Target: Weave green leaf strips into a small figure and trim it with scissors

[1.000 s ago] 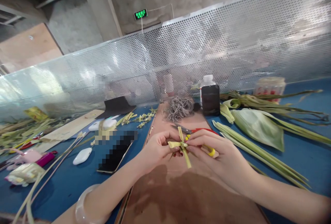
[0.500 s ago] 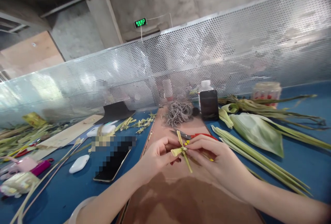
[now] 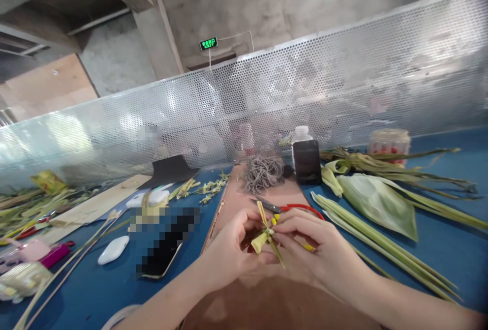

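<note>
Over the brown board (image 3: 244, 294) I hold a small knotted piece of folded leaf strips (image 3: 263, 238), pale green and yellow, its ends sticking out several ways. My left hand (image 3: 244, 241) is closed around its left side, thumb below and fingers curled behind. From the right, the thumb and fingertips of my right hand (image 3: 310, 241) pinch the piece near its middle knot. Just beyond my fingers lie scissors (image 3: 305, 208) with red and yellow handles, partly hidden by my right hand. A heap of grey cord (image 3: 263, 173) rests farther back on the board.
Long green leaf strips (image 3: 373, 243) and a broad leaf (image 3: 377, 200) lie to the right. Behind stand a bottle (image 3: 301, 134), a dark phone (image 3: 307, 162) and a clear jar (image 3: 391, 142). Leftward are another phone (image 3: 168, 248), a white case (image 3: 113, 249) and leaf scraps (image 3: 213, 187). A perforated metal screen (image 3: 183, 111) closes the back.
The view has tipped slightly upward, so the table things sit lower. The leaf piece has turned a little, and my left fingers have shifted around it. Both hands keep hold.
</note>
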`<action>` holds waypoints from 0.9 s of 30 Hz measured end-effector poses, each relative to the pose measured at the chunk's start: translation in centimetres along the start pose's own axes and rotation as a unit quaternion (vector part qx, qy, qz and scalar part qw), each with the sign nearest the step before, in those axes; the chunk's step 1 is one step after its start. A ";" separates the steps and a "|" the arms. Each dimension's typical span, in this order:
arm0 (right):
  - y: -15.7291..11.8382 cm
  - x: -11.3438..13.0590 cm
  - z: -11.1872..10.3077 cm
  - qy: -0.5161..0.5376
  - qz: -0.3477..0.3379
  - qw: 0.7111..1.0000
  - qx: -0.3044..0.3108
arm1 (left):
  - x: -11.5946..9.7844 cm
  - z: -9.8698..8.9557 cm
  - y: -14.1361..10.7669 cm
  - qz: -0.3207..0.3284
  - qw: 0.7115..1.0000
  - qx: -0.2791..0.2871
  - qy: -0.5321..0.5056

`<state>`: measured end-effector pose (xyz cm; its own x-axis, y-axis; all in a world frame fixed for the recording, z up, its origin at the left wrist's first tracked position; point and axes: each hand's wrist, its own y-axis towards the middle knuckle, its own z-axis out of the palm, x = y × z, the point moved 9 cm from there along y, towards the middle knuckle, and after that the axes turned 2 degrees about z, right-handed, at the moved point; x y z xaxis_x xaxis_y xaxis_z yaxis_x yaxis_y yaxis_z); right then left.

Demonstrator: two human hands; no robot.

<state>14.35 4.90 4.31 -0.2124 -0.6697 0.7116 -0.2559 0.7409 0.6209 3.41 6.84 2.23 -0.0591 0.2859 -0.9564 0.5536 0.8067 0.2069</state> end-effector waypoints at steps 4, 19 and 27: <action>0.0 -0.3 0.2 -0.007 0.003 1.000 0.008 | -0.4 -0.1 -0.1 0.008 1.000 -0.013 0.009; -0.3 -0.9 0.7 0.020 0.063 0.997 0.029 | 0.0 0.3 -0.4 -0.007 0.997 0.002 0.076; -0.3 -1.4 0.9 0.031 0.090 0.995 0.032 | 0.9 -1.1 -0.5 0.018 0.983 -0.032 0.182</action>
<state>13.86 5.61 2.81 -0.2016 -0.5208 0.8296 -0.2792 0.8424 0.4610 2.13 7.26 1.50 -0.3403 0.4711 -0.8138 0.5087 0.8201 0.2621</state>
